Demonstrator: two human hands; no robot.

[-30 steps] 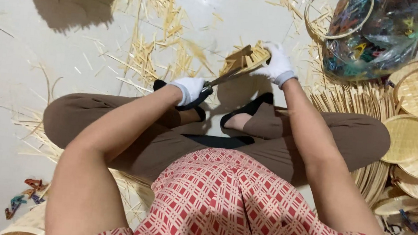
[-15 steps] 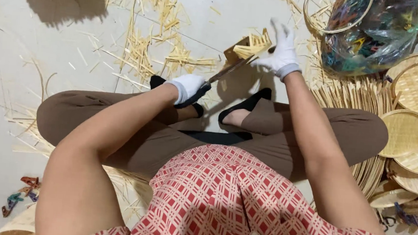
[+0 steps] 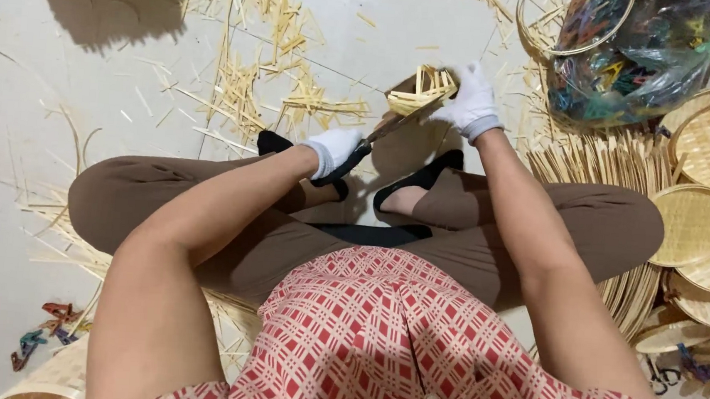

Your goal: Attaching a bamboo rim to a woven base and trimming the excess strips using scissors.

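At frame centre the gloved left hand (image 3: 331,149) is closed round a knife (image 3: 380,135), its blade against the bamboo strips (image 3: 419,91) just above. The gloved right hand (image 3: 471,106) grips those; trimming seems underway, and the blade needs steady pressure clear of the fingers

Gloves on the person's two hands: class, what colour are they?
White, on both the left hand and right hand; clearest in the head view.

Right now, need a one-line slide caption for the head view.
Seated cross-legged, gloved left hand works a knife against a bamboo-strip piece held by the gloved right hand.
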